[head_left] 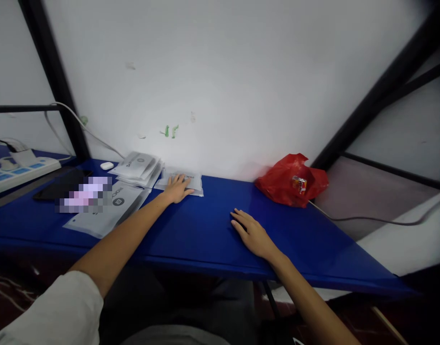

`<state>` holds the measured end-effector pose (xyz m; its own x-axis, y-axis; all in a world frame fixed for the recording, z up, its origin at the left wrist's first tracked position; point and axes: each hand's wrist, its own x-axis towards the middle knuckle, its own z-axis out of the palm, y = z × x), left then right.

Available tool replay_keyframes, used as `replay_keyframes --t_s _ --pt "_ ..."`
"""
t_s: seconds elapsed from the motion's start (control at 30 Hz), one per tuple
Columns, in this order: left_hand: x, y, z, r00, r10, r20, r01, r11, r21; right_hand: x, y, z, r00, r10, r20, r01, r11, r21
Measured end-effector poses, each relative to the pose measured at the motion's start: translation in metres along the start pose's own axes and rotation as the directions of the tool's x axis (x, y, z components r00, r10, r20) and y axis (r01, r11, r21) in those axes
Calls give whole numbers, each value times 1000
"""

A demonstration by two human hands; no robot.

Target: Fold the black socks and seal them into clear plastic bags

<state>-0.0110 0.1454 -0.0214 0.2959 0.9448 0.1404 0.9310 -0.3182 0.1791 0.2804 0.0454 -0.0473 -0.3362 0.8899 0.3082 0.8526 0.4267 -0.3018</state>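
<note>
My left hand (pixel 177 188) reaches far across the blue table (pixel 205 230) and lies flat, fingers spread, on a grey plastic packet (pixel 194 182) by the wall. My right hand (pixel 251 233) rests palm down on the bare blue surface nearer to me, fingers stretched out, holding nothing. A stack of similar grey packets (pixel 138 168) sits just left of the left hand, and a larger flat packet (pixel 108 211) lies in front of it.
A red plastic bag (pixel 291 180) lies at the back right against the white wall. A small white earbud case (pixel 107 166), a dark phone (pixel 60 184) and a power strip (pixel 20 170) are at the left. Black frame bars rise on both sides; a cable (pixel 367 219) trails right.
</note>
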Motion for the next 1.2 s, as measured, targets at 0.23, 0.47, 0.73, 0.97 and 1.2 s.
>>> replay_keyframes --t_s 0.23,0.47,0.73,0.97,1.2 --pt "24 -27 5 998 -56 -37 54 998 -45 -1 0 -1 1000 12 14 -11 1000 -11" --pt "27 -28 1 990 -98 -101 97 995 -15 -1 0 -4 1000 11 19 -10 999 -37" --pt "-17 8 -11 988 -2 -152 -6 999 -49 27 -12 -13 998 26 53 -24 998 -50" --pt "-84 30 -1 999 -4 46 9 994 -112 41 -29 5 986 112 127 -102 991 -83" --pt "-93 30 7 999 -33 -17 30 991 -129 39 -25 17 991 109 74 -103 991 -86"
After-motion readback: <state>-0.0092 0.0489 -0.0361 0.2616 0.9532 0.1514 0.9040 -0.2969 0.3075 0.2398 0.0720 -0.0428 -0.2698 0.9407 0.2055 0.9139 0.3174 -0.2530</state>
